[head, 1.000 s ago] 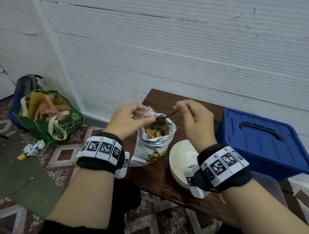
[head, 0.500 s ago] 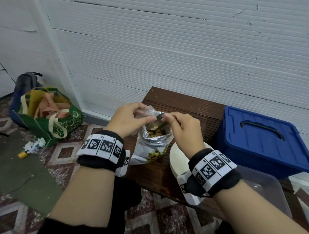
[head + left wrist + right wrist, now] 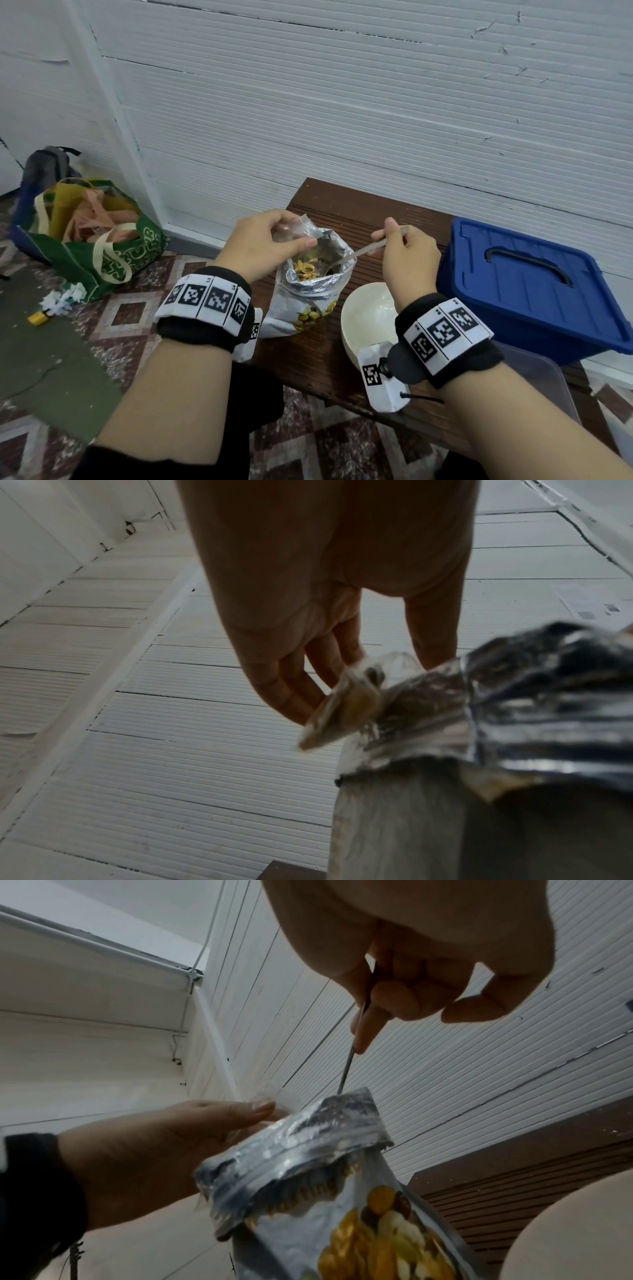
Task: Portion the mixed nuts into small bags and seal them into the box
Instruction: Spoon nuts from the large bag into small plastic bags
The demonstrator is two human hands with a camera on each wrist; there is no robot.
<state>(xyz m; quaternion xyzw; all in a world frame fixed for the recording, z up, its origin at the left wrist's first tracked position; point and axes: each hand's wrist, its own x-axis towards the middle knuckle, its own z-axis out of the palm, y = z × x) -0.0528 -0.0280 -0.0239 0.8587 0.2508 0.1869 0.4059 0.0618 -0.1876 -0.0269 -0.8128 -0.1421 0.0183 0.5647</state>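
An open foil bag of mixed nuts (image 3: pixel 308 298) (image 3: pixel 325 1191) (image 3: pixel 514 723) stands on the brown bench (image 3: pixel 342 212). My left hand (image 3: pixel 270 243) (image 3: pixel 164 1139) pinches a small clear bag (image 3: pixel 294 229) (image 3: pixel 346 704) against the foil bag's far left rim. My right hand (image 3: pixel 407 253) (image 3: pixel 404 969) grips a metal spoon (image 3: pixel 356 253) (image 3: pixel 347 1069) by its handle. The spoon's bowl is down inside the foil bag among the nuts (image 3: pixel 306 269). A blue lidded box (image 3: pixel 534 287) sits at the right.
A white empty bowl (image 3: pixel 366 318) stands right of the foil bag, under my right wrist. A clear plastic container (image 3: pixel 534 377) lies at the bench's near right. On the tiled floor at left are a green tote bag (image 3: pixel 102 240), a backpack (image 3: pixel 44 168) and crumpled paper (image 3: pixel 65 298).
My right hand has drawn back to the right from over the bag's mouth, and the spoon now slants down into the nuts. My left hand has kept its hold at the rim.
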